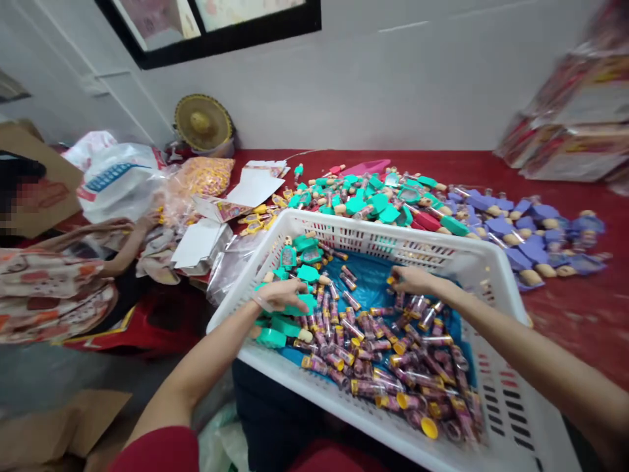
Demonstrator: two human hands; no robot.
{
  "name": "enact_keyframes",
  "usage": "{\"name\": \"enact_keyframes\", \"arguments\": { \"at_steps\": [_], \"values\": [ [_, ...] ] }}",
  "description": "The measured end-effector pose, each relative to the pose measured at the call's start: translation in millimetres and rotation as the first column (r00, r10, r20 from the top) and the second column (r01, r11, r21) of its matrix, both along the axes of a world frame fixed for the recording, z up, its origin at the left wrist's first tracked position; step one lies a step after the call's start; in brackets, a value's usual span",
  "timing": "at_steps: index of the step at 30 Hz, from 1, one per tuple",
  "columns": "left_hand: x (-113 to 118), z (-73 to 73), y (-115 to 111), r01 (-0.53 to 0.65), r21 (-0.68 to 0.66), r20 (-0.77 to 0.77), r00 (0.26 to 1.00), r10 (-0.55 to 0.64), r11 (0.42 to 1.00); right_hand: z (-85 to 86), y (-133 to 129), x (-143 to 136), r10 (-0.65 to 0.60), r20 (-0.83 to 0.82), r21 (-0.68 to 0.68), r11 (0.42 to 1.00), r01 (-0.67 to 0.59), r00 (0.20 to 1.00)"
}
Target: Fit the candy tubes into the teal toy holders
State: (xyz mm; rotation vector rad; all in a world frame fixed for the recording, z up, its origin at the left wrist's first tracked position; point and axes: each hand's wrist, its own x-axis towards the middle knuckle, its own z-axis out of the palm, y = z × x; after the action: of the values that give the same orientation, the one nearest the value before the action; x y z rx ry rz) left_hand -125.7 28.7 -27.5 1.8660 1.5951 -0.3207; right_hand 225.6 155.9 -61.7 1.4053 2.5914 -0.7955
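Observation:
A white plastic basket (378,233) holds many small clear tubes (366,387) with dark contents and yellow caps. Teal popsicle-shaped plastic pieces (272,337) with beige ends are heaped along its left side. My left hand (280,295) is over these pieces, fingers apart, the fingertips touching or just above one. Inside the basket's far right part, my right hand (415,280) has its fingers closed at the end of a small yellow-capped tube (392,280), mostly hidden by the fingers. Blue plastic sheet (366,282) shows beneath the tubes.
On the red table (565,334), teal pieces (378,203) and purple pieces (531,246) lie piled behind the basket. Wrapped packs (580,151) are stacked at right. Another person's arm (125,252) reaches to a bag of yellow items (209,174) at left, near white cartons (201,246).

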Motion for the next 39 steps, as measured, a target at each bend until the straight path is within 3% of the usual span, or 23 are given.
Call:
{"name": "enact_keyframes", "arguments": {
  "at_steps": [3,6,9,11,15,19,23,26,29,31,34,36,39],
  "values": [
    [1,6.3,-4,0.064,0.049,0.147,0.987,-0.071,0.997,21.0,-42,-18,0.041,-0.096,-0.050,0.998,-0.046,0.995],
    [23,20.3,-13,0.062,0.131,0.287,0.953,-0.097,0.990,41.7,-89,-30,0.087,-0.297,-0.082,0.990,-0.116,0.951],
    [56,42.3,-19,0.024,0.184,0.542,0.831,-0.122,0.983,54.1,-120,-31,0.075,-0.429,-0.070,0.991,-0.116,0.900],
    [78,55.8,-20,0.037,0.217,0.608,0.776,-0.164,0.976,55.5,-127,-27,0.053,-0.465,-0.060,0.994,-0.091,0.884],
    [102,64.0,-20,0.132,0.345,0.421,0.863,-0.279,0.929,41.9,-124,-21,0.067,-0.485,0.035,0.998,-0.057,0.872],
    [103,49.1,-26,0.164,0.414,0.273,0.916,-0.293,0.896,23.7,-124,-27,0.107,-0.307,0.186,0.981,-0.050,0.946],
    [100,36.5,-30,0.182,0.264,0.323,0.909,-0.265,0.947,21.3,-133,-35,0.165,0.001,0.268,0.950,-0.159,0.986],
    [102,35.0,-29,0.146,0.188,0.430,0.877,-0.215,0.971,25.5,-140,-37,0.175,0.099,0.278,0.940,-0.196,0.980],
    [107,36.2,-27,0.046,-0.019,0.551,0.834,-0.027,0.999,29.3,-145,-33,0.215,0.122,0.324,0.914,-0.243,0.969],
    [109,36.1,-28,-0.016,-0.257,0.562,0.811,0.163,0.966,31.4,-150,-30,0.270,0.115,0.370,0.881,-0.294,0.956],
    [111,34.2,-31,-0.058,-0.562,0.476,0.793,0.379,0.825,35.6,-159,-26,0.333,0.116,0.428,0.834,-0.349,0.936],
    [111,33.2,-32,-0.063,-0.631,0.449,0.783,0.430,0.773,39.1,-163,-26,0.338,0.139,0.437,0.822,-0.364,0.931],
    [111,34.6,-32,-0.048,-0.563,0.490,0.784,0.380,0.825,43.4,-166,-28,0.316,0.165,0.411,0.839,-0.356,0.934]
  ]
}}
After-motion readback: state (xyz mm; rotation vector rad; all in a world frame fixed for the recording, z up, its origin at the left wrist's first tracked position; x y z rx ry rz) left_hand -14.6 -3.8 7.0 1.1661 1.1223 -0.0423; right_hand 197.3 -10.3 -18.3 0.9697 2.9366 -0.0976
